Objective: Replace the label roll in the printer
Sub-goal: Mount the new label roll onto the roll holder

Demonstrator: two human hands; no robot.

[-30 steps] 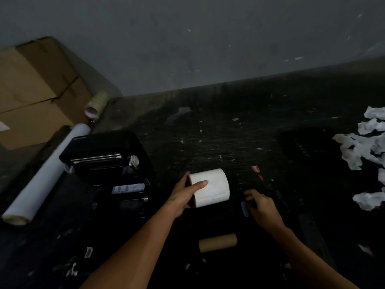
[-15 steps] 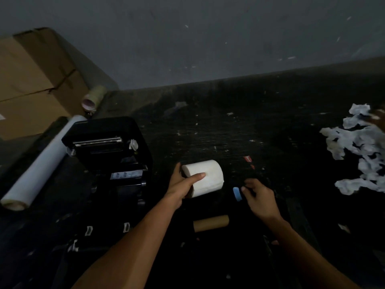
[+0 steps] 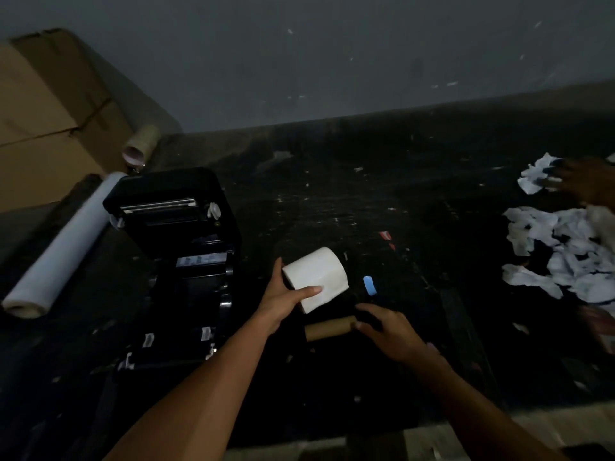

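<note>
I see the white label roll (image 3: 316,281) held just above the dark table (image 3: 332,194), right of the open black printer (image 3: 179,234). My left hand (image 3: 283,294) wraps it, thumb behind, fingers across the front. My right hand (image 3: 389,331) curls loosely at the end of the brown cardboard core (image 3: 329,328), touching it; I cannot tell whether it grips.
</note>
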